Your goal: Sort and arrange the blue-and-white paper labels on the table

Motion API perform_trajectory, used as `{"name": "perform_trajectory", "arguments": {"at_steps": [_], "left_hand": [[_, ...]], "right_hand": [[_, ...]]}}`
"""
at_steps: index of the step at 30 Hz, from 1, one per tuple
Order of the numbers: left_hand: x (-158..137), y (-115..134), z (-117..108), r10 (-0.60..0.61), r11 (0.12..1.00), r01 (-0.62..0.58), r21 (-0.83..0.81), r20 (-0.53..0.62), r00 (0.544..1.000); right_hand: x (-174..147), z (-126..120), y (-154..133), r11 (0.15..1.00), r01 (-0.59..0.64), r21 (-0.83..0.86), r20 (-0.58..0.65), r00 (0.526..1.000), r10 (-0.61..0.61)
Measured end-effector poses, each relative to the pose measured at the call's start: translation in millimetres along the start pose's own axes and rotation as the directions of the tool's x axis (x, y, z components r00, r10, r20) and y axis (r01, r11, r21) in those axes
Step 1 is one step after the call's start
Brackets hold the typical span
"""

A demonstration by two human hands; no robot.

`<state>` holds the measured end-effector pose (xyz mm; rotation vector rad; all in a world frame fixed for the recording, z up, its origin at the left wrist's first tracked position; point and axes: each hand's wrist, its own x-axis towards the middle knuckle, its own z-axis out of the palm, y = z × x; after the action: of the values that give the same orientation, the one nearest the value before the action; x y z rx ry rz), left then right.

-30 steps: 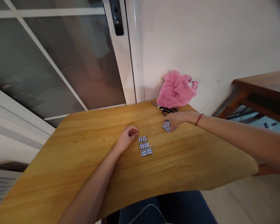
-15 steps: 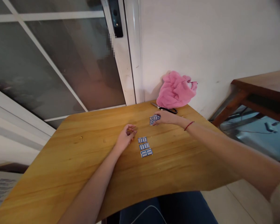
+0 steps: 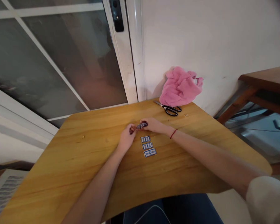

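Over wooden table (image 3: pixel 60 161), grasping patterned stack (image 3: pixel 142 125) in right hand (image 3: pixel 153 125); curling left hand (image 3: pixel 127 137) at stack's left end, unclear if gripping; working just far of blue-white pieces (image 3: pixel 147 146).

Wooden desk (image 3: pixel 67 174), rounded corners. White wall (image 3: pixel 212 40) behind desk, right half; door (image 3: pixel 58 65) behind left half, white frame, dark glass panes, dim reflections. Brown wooden table (image 3: pixel 267 79) right of desk. Pale floor (image 3: pixel 233 203) below desk's near-right edge.
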<state>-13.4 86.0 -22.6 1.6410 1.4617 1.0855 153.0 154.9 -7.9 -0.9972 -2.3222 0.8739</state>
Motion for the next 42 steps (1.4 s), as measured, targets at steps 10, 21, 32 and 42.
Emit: {"name": "perform_trajectory", "arguments": {"at_steps": [10, 21, 32, 42], "left_hand": [[0, 3, 2, -0.062, 0.998, 0.062, -0.03, 0.024, 0.998], [10, 1, 2, -0.015, 0.999, 0.012, 0.042, 0.075, 0.997], [21, 4, -1, 0.025, 0.992, -0.035, 0.123, 0.077, 0.997], [17, 9, 2, 0.063, 0.949, -0.073, 0.307, 0.045, 0.997]], "right_hand": [[-10, 7, 9, 0.983, 0.007, 0.183, -0.058, 0.998, 0.004], [-10, 15, 11, 0.924, 0.021, 0.382, -0.135, 0.99, 0.034], [-13, 10, -4, 0.846, -0.039, 0.531, -0.128, 0.984, 0.126], [-9, 26, -16, 0.993, -0.107, 0.051, -0.313, 0.942, 0.117]]}}
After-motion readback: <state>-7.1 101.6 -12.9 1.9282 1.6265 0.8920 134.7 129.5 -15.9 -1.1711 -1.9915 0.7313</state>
